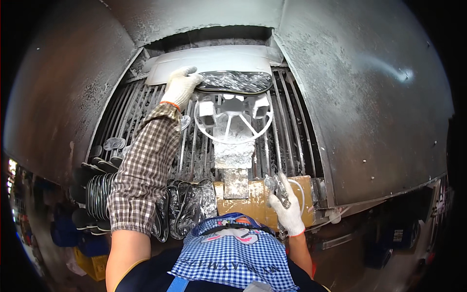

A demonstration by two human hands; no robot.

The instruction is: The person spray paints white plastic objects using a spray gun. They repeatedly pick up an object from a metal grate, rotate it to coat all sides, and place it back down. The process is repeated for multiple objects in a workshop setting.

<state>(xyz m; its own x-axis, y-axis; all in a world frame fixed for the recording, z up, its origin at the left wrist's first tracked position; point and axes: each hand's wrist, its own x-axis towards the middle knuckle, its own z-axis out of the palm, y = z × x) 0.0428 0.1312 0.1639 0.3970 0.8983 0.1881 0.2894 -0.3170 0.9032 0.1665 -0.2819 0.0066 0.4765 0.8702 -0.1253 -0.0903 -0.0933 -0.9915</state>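
Note:
My left hand (181, 87), in a white knit glove, grips the left end of a black sole-shaped piece (236, 82) covered in shiny, crinkled clear film. The piece lies crosswise at the far side of a white spoked wheel stand (200, 127), which has blocky supports near its top. My gloved right hand (287, 210) is closed around a small metal spray gun (281, 189) near the front edge, with a pale hose (302, 191) beside it. The fingers under the gun are partly hidden.
Metal booth walls (374, 107) rise on both sides. Dusty bars (292, 126) form the base, and a white board (209, 59) leans at the back. Several film-covered pieces (195, 207) and a row of dark-edged pieces (99, 194) stand left. Brown cardboard (260, 194) lines the front.

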